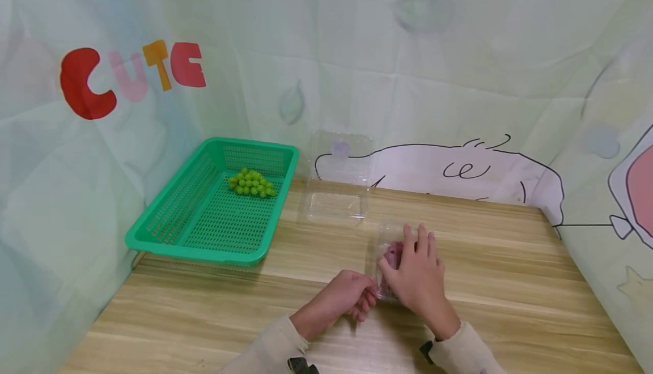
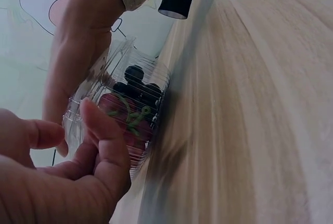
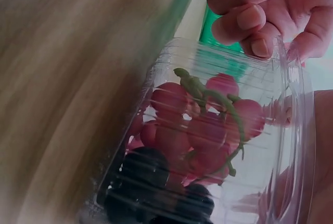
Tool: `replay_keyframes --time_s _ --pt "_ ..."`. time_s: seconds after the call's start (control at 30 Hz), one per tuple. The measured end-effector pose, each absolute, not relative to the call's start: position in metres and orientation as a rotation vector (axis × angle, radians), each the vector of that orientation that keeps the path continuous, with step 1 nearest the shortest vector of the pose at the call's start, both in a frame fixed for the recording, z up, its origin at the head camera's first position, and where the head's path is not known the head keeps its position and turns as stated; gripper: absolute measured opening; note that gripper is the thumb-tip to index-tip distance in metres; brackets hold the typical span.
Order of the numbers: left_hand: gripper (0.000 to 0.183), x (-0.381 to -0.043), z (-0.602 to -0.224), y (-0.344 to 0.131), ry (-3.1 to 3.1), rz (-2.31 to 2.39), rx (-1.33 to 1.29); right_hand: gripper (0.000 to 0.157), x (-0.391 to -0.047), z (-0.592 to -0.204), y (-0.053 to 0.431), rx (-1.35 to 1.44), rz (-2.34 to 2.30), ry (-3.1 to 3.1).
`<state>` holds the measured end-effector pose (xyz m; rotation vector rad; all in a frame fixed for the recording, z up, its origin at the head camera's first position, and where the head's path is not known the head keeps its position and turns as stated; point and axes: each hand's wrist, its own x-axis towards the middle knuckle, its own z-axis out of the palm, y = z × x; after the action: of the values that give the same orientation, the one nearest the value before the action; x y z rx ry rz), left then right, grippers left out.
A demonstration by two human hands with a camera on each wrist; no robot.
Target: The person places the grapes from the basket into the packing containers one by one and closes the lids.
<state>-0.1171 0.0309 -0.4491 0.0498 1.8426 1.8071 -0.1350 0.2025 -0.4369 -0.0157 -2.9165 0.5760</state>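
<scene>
On the wooden table, right of centre, a clear box lies beyond both wrists, its long axis pointing away from the person. The right hand, nearer, rests over its top, fingers spread. The left hand curls at the near left corner; pinching cannot be confirmed. Inside: red grapes beside dark grapes.

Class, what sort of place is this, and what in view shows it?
Probably a staged tabletop set: a creased, cartoon-printed backdrop rises behind and beside a wood-grain table, which bears a green basket and a clear fruit box.
</scene>
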Motion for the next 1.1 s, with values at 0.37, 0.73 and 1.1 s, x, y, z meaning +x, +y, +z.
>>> replay_keyframes --time_s 0.37,0.73,1.1 --pt "0.016 -0.1169 -0.4506 0.0304 1.896 1.782 0.112 0.085 -0.1355 -0.4377 0.199 -0.021 0.53 -2.911" --pt "0.015 -0.1188 -0.4515 0.0305 1.879 1.773 0.117 0.084 -0.1347 -0.4385 0.1958 -0.023 0.512 -2.917" --pt "0.015 -0.1197 -0.4518 0.0308 1.881 1.766 0.1 0.083 -0.1345 -0.4368 0.1956 -0.015 0.474 -2.95"
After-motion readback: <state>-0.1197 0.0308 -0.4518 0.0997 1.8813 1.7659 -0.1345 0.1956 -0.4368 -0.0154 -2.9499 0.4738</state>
